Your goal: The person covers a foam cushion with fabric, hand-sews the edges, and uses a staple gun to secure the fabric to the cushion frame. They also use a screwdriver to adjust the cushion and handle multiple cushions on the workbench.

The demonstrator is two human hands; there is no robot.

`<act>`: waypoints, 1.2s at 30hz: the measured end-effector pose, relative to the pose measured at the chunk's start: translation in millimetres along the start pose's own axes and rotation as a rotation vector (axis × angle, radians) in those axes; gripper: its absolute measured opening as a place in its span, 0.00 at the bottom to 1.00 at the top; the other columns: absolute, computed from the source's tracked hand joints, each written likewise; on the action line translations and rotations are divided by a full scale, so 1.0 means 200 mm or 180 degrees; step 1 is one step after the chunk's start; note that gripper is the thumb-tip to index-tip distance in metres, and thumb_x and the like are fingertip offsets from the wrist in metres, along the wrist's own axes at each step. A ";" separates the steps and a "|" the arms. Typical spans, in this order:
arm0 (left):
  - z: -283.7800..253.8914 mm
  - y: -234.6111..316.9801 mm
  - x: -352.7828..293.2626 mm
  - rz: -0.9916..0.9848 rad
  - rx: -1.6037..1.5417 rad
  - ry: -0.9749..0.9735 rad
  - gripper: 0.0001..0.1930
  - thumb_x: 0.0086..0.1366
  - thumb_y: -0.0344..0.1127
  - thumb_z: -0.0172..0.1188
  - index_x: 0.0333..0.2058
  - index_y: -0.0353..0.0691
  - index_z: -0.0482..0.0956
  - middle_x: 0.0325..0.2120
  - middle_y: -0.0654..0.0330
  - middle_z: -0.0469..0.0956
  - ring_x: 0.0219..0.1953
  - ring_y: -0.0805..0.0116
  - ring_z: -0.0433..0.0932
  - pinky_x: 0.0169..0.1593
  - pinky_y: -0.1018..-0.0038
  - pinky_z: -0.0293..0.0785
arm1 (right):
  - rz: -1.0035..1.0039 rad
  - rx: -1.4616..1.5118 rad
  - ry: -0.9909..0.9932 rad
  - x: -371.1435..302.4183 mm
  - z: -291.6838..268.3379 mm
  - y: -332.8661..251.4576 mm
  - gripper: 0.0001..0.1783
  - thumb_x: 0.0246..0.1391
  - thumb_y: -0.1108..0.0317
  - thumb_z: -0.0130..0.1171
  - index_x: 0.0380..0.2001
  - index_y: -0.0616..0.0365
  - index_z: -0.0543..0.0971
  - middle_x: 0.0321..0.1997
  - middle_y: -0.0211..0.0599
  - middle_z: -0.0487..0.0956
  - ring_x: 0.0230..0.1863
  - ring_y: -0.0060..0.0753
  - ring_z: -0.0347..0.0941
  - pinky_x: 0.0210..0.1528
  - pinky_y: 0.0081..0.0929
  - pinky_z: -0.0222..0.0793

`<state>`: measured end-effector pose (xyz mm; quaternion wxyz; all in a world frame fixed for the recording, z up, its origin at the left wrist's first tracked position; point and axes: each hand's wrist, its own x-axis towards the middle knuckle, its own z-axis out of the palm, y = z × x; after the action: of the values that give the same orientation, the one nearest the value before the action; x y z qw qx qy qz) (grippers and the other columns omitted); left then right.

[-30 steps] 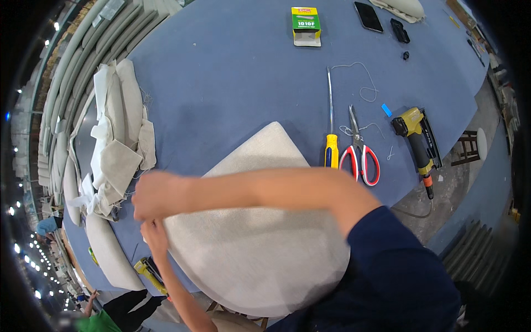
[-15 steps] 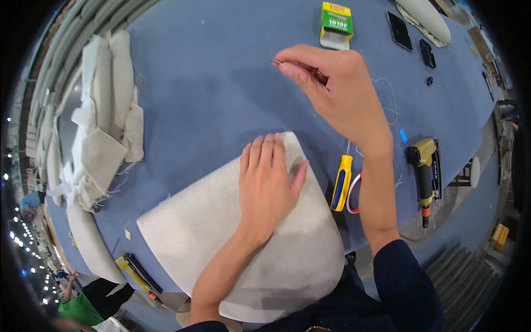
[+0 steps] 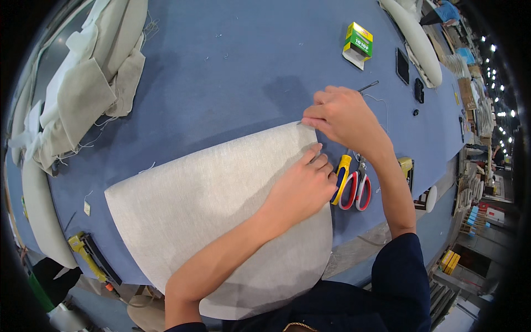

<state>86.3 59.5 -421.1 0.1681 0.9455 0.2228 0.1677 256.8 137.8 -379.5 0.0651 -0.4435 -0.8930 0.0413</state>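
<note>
A beige fabric-covered panel with a rounded near end lies across the table's front edge. My left hand rests on its right part, fingers curled over the right edge near the far corner. At that corner, my right hand is closed in a pinch around a thin metal rod, whose looped end sticks out behind the hand. The pinching fingertips touch the fabric; the rod's tip is mostly hidden there. Just right of my left hand lie a yellow-and-blue screwdriver and scissors with red-and-white handles.
Cut fabric pieces are heaped at the far left. Staple guns lie at the left and, partly behind my right arm, at the right. A green-and-yellow box, a phone and a padded piece lie far right.
My right hand has come down from above the table to the panel's far right corner. My left hand has shifted right, from lying flat to curling at the edge.
</note>
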 end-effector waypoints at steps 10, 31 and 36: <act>0.06 0.03 0.00 -0.0120 -0.0213 0.0255 0.07 0.58 0.36 0.59 0.26 0.45 0.85 0.31 0.59 0.84 0.43 0.62 0.81 0.66 0.61 0.62 | 0.0334 -0.0703 -0.0377 -0.05 0.01 -0.15 0.07 0.54 0.63 0.63 0.30 0.54 0.83 0.30 0.36 0.79 0.30 0.45 0.79 0.29 0.41 0.73; 0.26 0.11 -0.01 -0.1000 -0.2560 0.0202 0.20 0.76 0.39 0.46 0.62 0.47 0.72 0.66 0.59 0.69 0.70 0.62 0.63 0.73 0.65 0.55 | -0.0948 0.1782 -0.1071 1.17 0.46 -1.22 0.14 0.63 0.59 0.61 0.39 0.58 0.87 0.34 0.44 0.85 0.37 0.47 0.81 0.45 0.41 0.76; 0.29 0.11 0.03 -0.0990 -0.2626 -0.0231 0.22 0.77 0.40 0.42 0.65 0.47 0.69 0.69 0.59 0.66 0.71 0.62 0.61 0.73 0.64 0.55 | -0.0903 0.1831 -0.1310 1.19 0.42 -1.22 0.16 0.61 0.56 0.62 0.40 0.57 0.88 0.37 0.43 0.86 0.41 0.46 0.83 0.50 0.41 0.77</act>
<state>123.3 29.5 -462.4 0.5624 0.7597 0.2708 0.1820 -89.8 178.8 -412.0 0.0113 -0.2615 -0.8918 0.3691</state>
